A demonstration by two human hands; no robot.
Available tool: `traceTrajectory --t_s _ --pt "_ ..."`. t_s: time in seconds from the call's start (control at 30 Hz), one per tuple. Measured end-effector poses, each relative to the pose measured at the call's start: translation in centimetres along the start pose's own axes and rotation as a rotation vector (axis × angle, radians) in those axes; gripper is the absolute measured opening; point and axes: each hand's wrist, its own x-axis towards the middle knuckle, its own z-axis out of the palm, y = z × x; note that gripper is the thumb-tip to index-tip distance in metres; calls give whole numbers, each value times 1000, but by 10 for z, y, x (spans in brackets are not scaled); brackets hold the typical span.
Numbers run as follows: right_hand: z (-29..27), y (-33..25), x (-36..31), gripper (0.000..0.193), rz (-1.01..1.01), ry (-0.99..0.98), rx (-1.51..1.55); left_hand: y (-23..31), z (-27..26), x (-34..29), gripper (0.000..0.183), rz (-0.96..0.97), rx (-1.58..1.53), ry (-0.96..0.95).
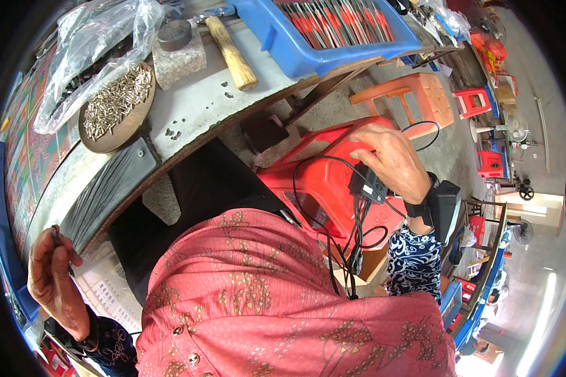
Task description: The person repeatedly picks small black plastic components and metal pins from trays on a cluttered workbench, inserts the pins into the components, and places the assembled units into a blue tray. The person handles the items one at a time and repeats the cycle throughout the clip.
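Note:
At the lower left, my left hand [60, 279] is closed, its thumb and fingertips pinching a small dark piece [55, 234] whose kind I cannot make out. It is just off the near end of a black ridged block [110, 191] on the bench. My right hand [393, 160] lies over a red plastic stool [324, 182] at my right side. Its thumb stands apart from the fingers, and I see nothing between them. Beneath the palm sits a black box [366, 185] with black cables [358, 232] trailing down from it.
On the bench [201, 119] are a round dish [97, 144] of small metal pins, a wooden-handled hammer [229, 53], a stone block [179, 63] with a dark disc on it, a plastic bag [100, 38] and a blue bin [333, 60] of flat red-and-dark pieces. An orange stool [431, 100] stands beyond.

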Motion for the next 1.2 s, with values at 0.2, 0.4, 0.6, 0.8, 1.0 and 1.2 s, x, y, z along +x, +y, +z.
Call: traceTrajectory --t_s 0.2,0.4,0.6,0.8,1.0,1.2 --pt "-22 -30 8 28 -77 69 33 2 -1 -2 27 -14 10 -10" --pt "-33 -52 13 23 -129 193 77 5 0 -2 28 -21 -8 -1" --pt "-35 -58 14 21 -180 246 50 7 3 1 28 -17 -37 -21" --pt "-33 -60 13 21 -198 257 84 8 10 2 28 -12 -36 12" --pt "-32 -70 16 21 -231 247 88 15 22 2 23 -29 -117 -29" --pt "-32 -92 27 20 -282 222 158 28 40 6 25 -31 -177 -34"
